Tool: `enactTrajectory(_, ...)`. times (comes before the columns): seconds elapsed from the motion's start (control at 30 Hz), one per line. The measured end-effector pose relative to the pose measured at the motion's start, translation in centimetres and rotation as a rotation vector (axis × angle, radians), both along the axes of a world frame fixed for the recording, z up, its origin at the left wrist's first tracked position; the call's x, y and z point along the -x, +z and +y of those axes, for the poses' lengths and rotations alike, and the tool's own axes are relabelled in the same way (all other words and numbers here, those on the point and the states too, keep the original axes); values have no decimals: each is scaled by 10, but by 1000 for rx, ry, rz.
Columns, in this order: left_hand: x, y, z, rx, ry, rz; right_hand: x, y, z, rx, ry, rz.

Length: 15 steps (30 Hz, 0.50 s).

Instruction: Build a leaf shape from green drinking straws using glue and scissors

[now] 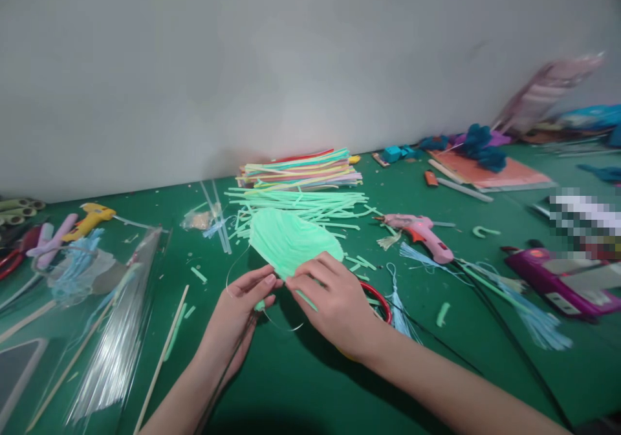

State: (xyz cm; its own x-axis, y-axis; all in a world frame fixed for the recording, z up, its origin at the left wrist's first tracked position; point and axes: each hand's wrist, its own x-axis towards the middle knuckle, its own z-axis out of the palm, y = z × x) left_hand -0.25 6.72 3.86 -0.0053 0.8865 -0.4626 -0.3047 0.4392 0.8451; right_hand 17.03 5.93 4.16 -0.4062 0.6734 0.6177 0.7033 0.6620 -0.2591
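Note:
A mint-green fan-shaped piece, apparently made of fuzzy pipe cleaners laid side by side, is held up over the table. My left hand pinches its lower left tip, thumb and fingers pressed together. A thin pale wire loops around this hand, and a small green end shows under the thumb. My right hand closes on the fan's lower right edge, with a green strip visible beneath its fingers. Behind the fan lie loose green pipe cleaners and a stack of multicoloured ones.
A pink glue gun lies to the right, its black cord running toward the front. Red-handled scissors sit partly behind my right hand. Blue tassels, a purple device, a yellow glue gun and a wooden stick surround the workspace.

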Motion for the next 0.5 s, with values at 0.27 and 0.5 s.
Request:
enactTrajectory(0.27,3,-1,3,25,7,21,-1,-8,3,-57,-20,-17)
enactTrajectory(0.5,3,-3,4,-35,-4,62,-3,-13,8,2,6,35)
